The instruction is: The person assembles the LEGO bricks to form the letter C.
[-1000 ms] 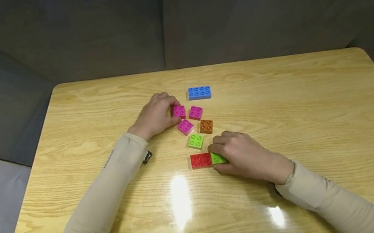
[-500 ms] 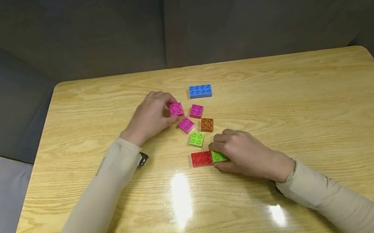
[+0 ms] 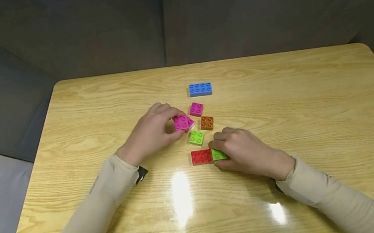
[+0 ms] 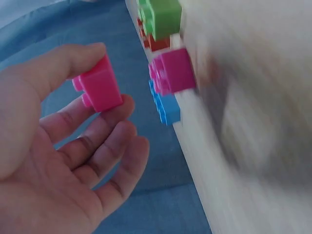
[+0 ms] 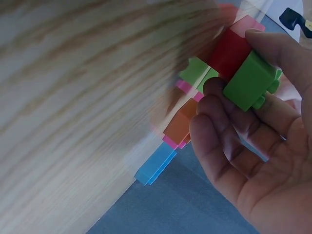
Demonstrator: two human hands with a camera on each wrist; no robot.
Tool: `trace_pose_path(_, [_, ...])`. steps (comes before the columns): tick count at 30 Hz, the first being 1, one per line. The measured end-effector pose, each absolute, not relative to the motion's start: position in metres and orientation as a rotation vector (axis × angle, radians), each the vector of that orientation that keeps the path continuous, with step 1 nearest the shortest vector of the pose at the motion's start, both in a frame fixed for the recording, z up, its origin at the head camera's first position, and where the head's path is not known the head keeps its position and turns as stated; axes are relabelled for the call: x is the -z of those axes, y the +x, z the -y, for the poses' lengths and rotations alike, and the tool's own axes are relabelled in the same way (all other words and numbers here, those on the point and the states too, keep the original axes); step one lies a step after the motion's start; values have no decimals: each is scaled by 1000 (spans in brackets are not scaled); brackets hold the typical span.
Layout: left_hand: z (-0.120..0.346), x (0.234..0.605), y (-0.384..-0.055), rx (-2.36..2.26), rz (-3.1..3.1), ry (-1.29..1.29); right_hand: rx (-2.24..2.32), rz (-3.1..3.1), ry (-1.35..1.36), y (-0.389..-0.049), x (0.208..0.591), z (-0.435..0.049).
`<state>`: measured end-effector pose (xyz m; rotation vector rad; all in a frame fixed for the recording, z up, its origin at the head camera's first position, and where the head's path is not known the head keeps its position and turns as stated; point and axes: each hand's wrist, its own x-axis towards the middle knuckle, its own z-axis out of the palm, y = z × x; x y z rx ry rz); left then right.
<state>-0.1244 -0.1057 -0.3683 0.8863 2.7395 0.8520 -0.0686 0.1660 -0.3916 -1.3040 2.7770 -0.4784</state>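
Running up from the lower left, a beige fabric sleeve [image 3: 88,215] leads to the left hand [image 3: 149,134], whose thumb and fingertips pinch a bright pink square plastic brick [image 3: 180,123]; the gap between them is only as wide as the brick, and the remaining fingers bend loosely. The left wrist view shows this brick lifted clear of the light wood-grain table [image 3: 107,105]. Just to its right, partly covered from above, a second pink square plastic brick [image 3: 191,122] shows one corner. Nearer the person lie a lime-green square plastic brick [image 3: 197,138], set slightly askew, and below it a red oblong plastic brick [image 3: 201,157]. On the far side come a third pink square plastic brick [image 3: 196,109], turned at an angle, and beyond it a blue oblong plastic brick [image 3: 200,89] with two rows of four studs. A little further right sits an orange-brown square plastic brick [image 3: 207,123]. Against the red brick's right end is a green plastic brick [image 3: 218,154]; whether the two are joined or merely touching cannot be told. The right hand [image 3: 246,151] grips that green brick between thumb and curled fingers, closed to its width. Another beige sleeve [image 3: 341,193] runs off to the lower right.
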Motion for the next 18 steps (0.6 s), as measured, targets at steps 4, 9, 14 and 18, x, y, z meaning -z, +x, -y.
trace_pose_path(4, [105, 372, -113, -824, -2703, 922, 482, -2775, -1300, -69, 392, -166])
trace_pose_path(9, [103, 375, -102, -825, -2666, 940, 493, -2773, -1307, -69, 393, -166])
trace_pose_path(14, [101, 376, -94, -842, -2629, 949, 501, -2770, -1311, -69, 393, -167])
trace_pose_path(18, [99, 377, -90, -838, -2621, 958, 504, -2768, -1311, -69, 393, -167])
